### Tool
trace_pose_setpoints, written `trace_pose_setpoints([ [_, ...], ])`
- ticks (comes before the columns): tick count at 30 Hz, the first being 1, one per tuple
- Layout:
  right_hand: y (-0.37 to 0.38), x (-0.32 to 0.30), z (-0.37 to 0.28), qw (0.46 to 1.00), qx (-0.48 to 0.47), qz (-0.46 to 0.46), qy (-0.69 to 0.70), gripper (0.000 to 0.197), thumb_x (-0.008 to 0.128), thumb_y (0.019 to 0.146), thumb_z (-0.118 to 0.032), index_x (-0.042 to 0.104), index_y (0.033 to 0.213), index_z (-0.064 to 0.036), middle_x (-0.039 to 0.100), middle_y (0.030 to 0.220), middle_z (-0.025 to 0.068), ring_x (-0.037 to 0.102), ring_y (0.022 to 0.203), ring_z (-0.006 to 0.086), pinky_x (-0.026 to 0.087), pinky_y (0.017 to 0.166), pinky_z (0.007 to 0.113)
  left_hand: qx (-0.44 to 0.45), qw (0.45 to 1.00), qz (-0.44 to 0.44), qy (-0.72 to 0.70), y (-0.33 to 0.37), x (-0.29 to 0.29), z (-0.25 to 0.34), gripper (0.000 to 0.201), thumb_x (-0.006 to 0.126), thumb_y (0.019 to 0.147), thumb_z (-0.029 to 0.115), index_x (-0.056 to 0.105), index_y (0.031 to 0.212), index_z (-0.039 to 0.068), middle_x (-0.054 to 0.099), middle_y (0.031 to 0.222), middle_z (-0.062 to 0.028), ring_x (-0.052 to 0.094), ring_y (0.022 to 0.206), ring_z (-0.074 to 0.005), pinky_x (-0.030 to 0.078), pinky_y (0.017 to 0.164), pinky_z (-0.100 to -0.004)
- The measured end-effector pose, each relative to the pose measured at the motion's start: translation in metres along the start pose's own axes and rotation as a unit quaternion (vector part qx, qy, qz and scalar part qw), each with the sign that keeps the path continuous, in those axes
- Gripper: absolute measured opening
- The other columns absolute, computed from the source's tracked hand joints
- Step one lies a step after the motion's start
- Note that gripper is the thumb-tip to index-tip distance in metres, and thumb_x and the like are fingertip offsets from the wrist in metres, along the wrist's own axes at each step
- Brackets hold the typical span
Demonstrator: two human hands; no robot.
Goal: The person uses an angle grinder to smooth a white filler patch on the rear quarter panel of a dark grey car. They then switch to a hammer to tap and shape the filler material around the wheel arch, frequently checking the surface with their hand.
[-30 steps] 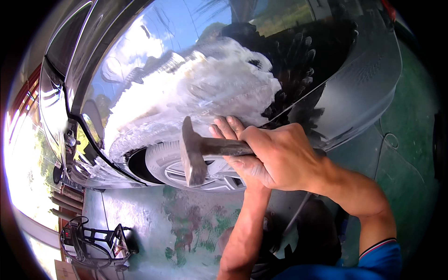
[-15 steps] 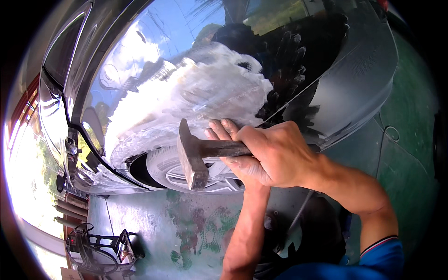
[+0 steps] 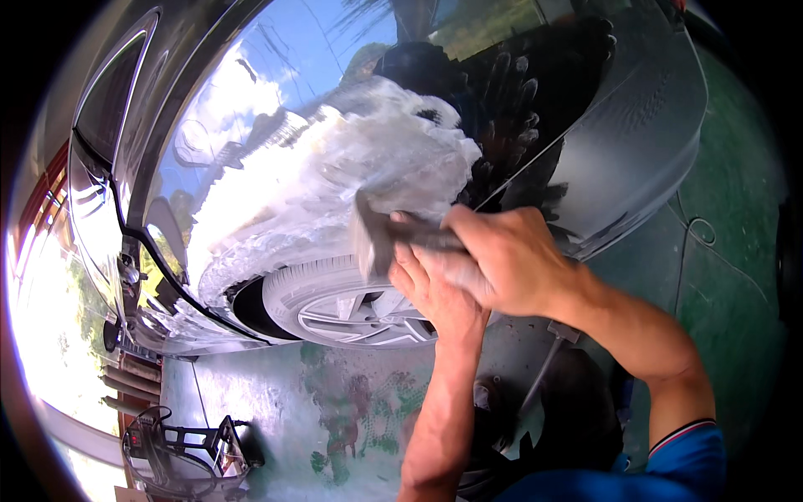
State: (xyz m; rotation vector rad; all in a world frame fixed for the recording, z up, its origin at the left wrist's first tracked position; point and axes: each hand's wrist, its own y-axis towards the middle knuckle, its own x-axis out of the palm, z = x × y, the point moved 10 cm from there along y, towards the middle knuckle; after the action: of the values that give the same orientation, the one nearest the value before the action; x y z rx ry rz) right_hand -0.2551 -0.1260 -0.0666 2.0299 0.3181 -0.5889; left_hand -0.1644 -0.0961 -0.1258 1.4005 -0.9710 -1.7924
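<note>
My right hand [image 3: 517, 266] is closed around the dark handle of a hammer [image 3: 374, 238]. The hammer's grey metal head, smeared by motion, hangs in front of the car's wheel arch. Below and partly behind the handle is my left hand [image 3: 441, 293], its fingers stretched toward the arch edge; the hammer hides some of them. Whether the fingertips touch the panel I cannot tell. A dark, glossy car panel [image 3: 577, 75] carries a large patch of whitish filler [image 3: 335, 167] above the wheel [image 3: 335, 305]. The patch looks uneven, with scuffed edges.
Lower left, a black-framed device [image 3: 188, 452] stands on the worn green floor [image 3: 351, 418]. Rolled, tube-like items [image 3: 134, 381] lie by the bright doorway. A thin cable [image 3: 701, 238] loops across the floor at right. A metal rod [image 3: 544, 372] slants beneath my right forearm.
The hammer head has moved up and to the right, away from over the wheel. Both hands have shifted slightly, and the hammer now covers more of my left fingers.
</note>
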Motion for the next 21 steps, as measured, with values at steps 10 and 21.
trace_pose_setpoints([
  [10, -0.013, 0.012, -0.003, 0.999, -0.004, -0.030, -0.017, 0.035, 0.070, 0.091, -0.037, 0.059, 0.084, -0.0043, 0.064, 0.069, 0.0125, 0.065, 0.059, 0.0358, 0.049, 0.052, 0.041, -0.057, 0.998, 0.020, -0.014, 0.003, -0.001, -0.001, 0.064, 0.051, 0.102, 0.026, 0.030, 0.153, -0.006, 0.024, 0.161, -0.0278, 0.020, 0.151, -0.0468, 0.019, 0.120, -0.0559],
  [21, -0.005, 0.004, -0.015, 0.999, -0.046, 0.014, 0.003, 0.038, 0.072, 0.089, -0.039, 0.054, 0.081, -0.0056, 0.063, 0.069, 0.0135, 0.064, 0.060, 0.0356, 0.048, 0.051, 0.042, -0.047, 0.996, 0.052, -0.048, 0.001, 0.001, -0.004, 0.066, 0.051, 0.102, 0.028, 0.031, 0.152, -0.008, 0.028, 0.159, -0.0281, 0.022, 0.148, -0.0502, 0.019, 0.118, -0.0603],
])
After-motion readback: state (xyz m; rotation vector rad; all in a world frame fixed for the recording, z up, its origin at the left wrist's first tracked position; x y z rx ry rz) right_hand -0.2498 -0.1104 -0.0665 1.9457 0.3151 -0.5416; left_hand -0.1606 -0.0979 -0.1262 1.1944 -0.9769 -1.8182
